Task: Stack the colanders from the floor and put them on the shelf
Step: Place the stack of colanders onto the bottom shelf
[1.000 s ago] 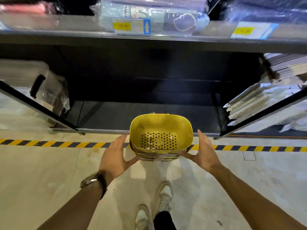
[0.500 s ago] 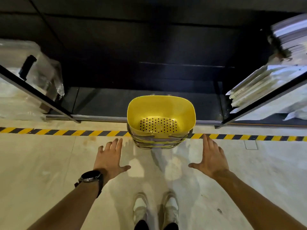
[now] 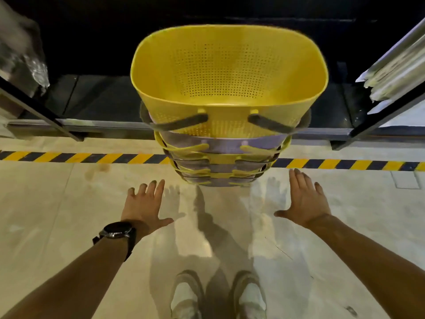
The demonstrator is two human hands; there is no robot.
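Observation:
A tall stack of colanders (image 3: pixel 227 143), yellow and grey ones nested in turn, stands on the pale floor in front of the dark bottom shelf (image 3: pixel 101 100). The top colander (image 3: pixel 230 72) is yellow and perforated, with grey handles. My left hand (image 3: pixel 145 203), with a watch on the wrist, hovers with fingers spread at the stack's lower left. My right hand (image 3: pixel 303 201) is spread the same way at its lower right. Neither hand touches the stack.
A yellow-and-black hazard stripe (image 3: pixel 80 157) runs across the floor before the shelf edge. Wrapped goods (image 3: pixel 25 54) lie at the left of the shelf, flat white packs (image 3: pixel 395 70) at the right. My two shoes (image 3: pixel 218 295) show at the bottom.
Both hands have let go of the stack and pulled back from its sides. The view has dropped lower and closer, so the stack now looms large.

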